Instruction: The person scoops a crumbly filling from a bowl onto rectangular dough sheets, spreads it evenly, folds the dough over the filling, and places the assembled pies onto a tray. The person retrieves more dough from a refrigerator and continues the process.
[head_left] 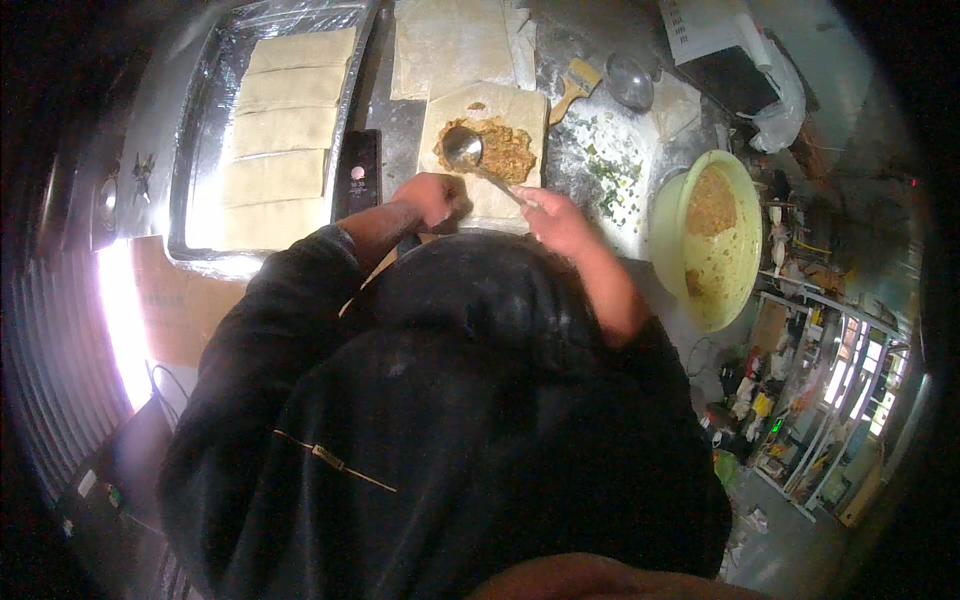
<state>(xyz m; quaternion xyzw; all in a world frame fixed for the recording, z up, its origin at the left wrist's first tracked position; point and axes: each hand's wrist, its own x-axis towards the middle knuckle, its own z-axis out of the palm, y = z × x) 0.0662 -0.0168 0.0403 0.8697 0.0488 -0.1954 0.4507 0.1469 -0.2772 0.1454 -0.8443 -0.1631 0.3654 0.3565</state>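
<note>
A pale square dough sheet (489, 203) lies on the metal table in front of me. Brown minced filling (508, 150) is spread over its middle. My right hand (560, 220) grips the handle of a metal spoon (462, 147), whose round bowl rests on the left part of the filling. At the sheet's lower left edge is my left hand (432, 200), closed with its fingers curled under. Whether anything is inside those fingers is hidden. More dough sheets (455, 45) are stacked just beyond the one with filling.
To the left, a plastic-lined tray (200, 150) holds several folded dough pieces (285, 125), with a dark phone (358, 175) beside it. Rightward are a brush (574, 88), white flour (590, 135) with green bits, a dark round dish (628, 82) and a yellow-green basin (742, 240) with filling.
</note>
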